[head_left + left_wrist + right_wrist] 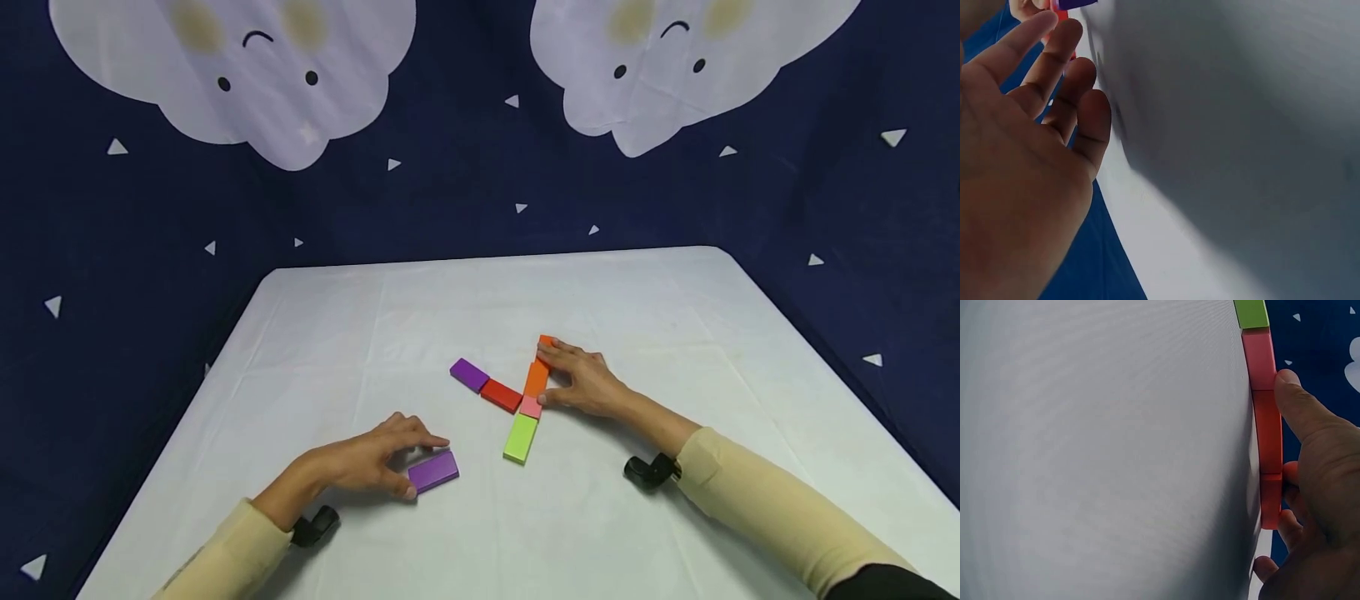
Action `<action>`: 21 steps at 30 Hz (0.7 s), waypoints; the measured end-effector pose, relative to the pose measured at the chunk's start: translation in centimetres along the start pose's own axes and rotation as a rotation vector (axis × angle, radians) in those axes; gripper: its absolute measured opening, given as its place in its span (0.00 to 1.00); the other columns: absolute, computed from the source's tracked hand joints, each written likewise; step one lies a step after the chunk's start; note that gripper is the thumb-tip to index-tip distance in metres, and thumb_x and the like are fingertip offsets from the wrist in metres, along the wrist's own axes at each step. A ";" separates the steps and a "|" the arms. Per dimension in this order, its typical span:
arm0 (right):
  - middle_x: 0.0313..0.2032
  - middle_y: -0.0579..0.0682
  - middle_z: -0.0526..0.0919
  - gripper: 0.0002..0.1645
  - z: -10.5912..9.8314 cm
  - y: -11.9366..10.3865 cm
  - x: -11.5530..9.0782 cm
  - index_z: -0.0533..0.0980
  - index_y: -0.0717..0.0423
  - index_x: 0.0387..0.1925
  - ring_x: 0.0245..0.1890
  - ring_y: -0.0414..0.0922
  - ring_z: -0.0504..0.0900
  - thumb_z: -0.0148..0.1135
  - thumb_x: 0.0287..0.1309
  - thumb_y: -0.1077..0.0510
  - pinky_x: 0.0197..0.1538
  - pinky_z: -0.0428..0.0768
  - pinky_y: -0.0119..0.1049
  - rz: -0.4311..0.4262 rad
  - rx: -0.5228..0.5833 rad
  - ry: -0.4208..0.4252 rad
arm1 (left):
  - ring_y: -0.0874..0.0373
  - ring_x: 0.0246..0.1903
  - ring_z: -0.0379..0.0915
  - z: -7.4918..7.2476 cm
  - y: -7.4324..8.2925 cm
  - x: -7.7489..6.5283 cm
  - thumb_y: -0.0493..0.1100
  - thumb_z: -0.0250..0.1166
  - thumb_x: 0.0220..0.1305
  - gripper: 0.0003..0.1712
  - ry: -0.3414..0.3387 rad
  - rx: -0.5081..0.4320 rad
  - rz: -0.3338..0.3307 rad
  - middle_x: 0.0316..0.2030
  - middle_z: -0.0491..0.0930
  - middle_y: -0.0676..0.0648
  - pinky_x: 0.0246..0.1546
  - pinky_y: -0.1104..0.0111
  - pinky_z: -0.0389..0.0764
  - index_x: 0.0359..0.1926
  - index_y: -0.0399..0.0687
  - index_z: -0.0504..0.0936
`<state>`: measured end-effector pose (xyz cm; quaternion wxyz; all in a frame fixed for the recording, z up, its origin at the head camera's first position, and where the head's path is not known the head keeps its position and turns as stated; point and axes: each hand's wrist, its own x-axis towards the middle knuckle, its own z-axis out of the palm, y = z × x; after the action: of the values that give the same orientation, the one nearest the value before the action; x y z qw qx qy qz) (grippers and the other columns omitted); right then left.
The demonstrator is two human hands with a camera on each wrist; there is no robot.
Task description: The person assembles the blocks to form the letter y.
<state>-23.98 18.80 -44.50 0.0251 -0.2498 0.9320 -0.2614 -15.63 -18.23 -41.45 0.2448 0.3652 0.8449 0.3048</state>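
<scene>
In the head view, a loose purple block (433, 472) lies on the white table. My left hand (375, 456) is at it, thumb by its left end and a fingertip by its far edge, fingers fairly straight. My right hand (588, 381) lies along a row of blocks with fingers spread. Its thumb touches the side of the pink block (1260, 359); its fingertips rest at the farther orange block (546, 340). Between these sits another orange block (536, 379). A lime green block (520, 439) joins the pink one's near end.
A red block (501, 396) branches left from the row, with another purple block (468, 375) at its outer end. A white cloth covers the table (637, 533). Behind hangs a dark blue fabric (450, 208) with clouds and white triangles.
</scene>
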 end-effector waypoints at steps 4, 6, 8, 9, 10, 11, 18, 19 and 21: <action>0.70 0.53 0.62 0.48 -0.1 0.1 0.0 0.64 0.51 0.67 0.72 0.53 0.56 0.70 0.46 0.40 0.59 0.57 0.53 -0.003 -0.001 0.005 | 0.62 0.45 0.60 0.3 0.0 0.3 0.52 0.70 0.52 0.37 -0.002 0.013 -0.005 0.43 0.73 0.60 0.46 0.72 0.63 0.64 0.57 0.70; 0.70 0.53 0.62 0.48 -0.2 0.0 0.0 0.64 0.51 0.67 0.72 0.53 0.56 0.70 0.45 0.40 0.59 0.57 0.53 -0.001 -0.003 0.006 | 0.63 0.44 0.61 0.6 -0.1 0.3 0.53 0.70 0.51 0.38 0.015 0.011 0.001 0.42 0.73 0.60 0.46 0.72 0.63 0.64 0.56 0.69; 0.69 0.53 0.62 0.48 -0.2 0.0 0.1 0.64 0.51 0.67 0.72 0.53 0.56 0.70 0.45 0.41 0.59 0.57 0.53 0.005 -0.009 0.007 | 0.63 0.44 0.61 0.9 0.0 0.1 0.54 0.70 0.51 0.40 0.031 0.004 0.016 0.42 0.73 0.59 0.45 0.72 0.63 0.65 0.54 0.68; 0.69 0.53 0.62 0.48 -0.3 0.0 0.1 0.64 0.51 0.67 0.72 0.53 0.56 0.70 0.45 0.41 0.59 0.57 0.53 0.006 -0.009 0.008 | 0.63 0.44 0.61 1.0 0.0 0.0 0.54 0.70 0.51 0.41 0.036 0.002 0.018 0.42 0.73 0.59 0.46 0.72 0.63 0.65 0.54 0.67; 0.70 0.53 0.62 0.48 -0.3 0.0 0.1 0.64 0.51 0.67 0.72 0.53 0.56 0.71 0.45 0.41 0.59 0.57 0.53 0.010 -0.006 0.010 | 0.63 0.44 0.61 1.1 0.1 -0.1 0.54 0.71 0.51 0.41 0.039 -0.001 0.020 0.41 0.72 0.59 0.45 0.73 0.63 0.66 0.54 0.67; 0.70 0.53 0.62 0.48 -0.3 0.1 0.1 0.64 0.51 0.67 0.72 0.54 0.55 0.71 0.45 0.41 0.59 0.57 0.53 0.006 -0.005 0.012 | 0.63 0.44 0.61 1.2 0.1 -0.1 0.54 0.71 0.51 0.42 0.039 -0.002 0.028 0.41 0.72 0.58 0.45 0.73 0.63 0.66 0.53 0.66; 0.69 0.54 0.63 0.48 -0.1 0.1 0.0 0.64 0.52 0.67 0.71 0.55 0.56 0.71 0.45 0.41 0.58 0.57 0.54 -0.013 0.002 0.013 | 0.65 0.43 0.61 1.4 0.3 -0.1 0.51 0.71 0.51 0.41 0.022 0.007 0.021 0.41 0.72 0.59 0.44 0.73 0.63 0.66 0.55 0.65; 0.69 0.54 0.63 0.49 -0.1 0.2 0.0 0.64 0.52 0.67 0.71 0.55 0.56 0.71 0.45 0.40 0.59 0.57 0.54 -0.011 0.006 0.013 | 0.65 0.44 0.61 1.4 0.3 -0.1 0.51 0.71 0.51 0.41 0.019 0.007 0.015 0.41 0.71 0.60 0.44 0.73 0.63 0.66 0.56 0.65; 0.69 0.54 0.63 0.49 0.0 0.2 0.0 0.64 0.52 0.67 0.72 0.55 0.56 0.71 0.45 0.41 0.59 0.57 0.55 -0.009 0.008 0.013 | 0.65 0.44 0.61 1.4 0.3 0.0 0.51 0.71 0.51 0.41 0.015 0.014 0.015 0.42 0.71 0.60 0.45 0.73 0.63 0.66 0.56 0.66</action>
<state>-24.06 18.94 -44.60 0.0189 -0.2522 0.9300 -0.2667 -14.58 -17.60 -42.26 0.2335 0.3711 0.8459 0.3036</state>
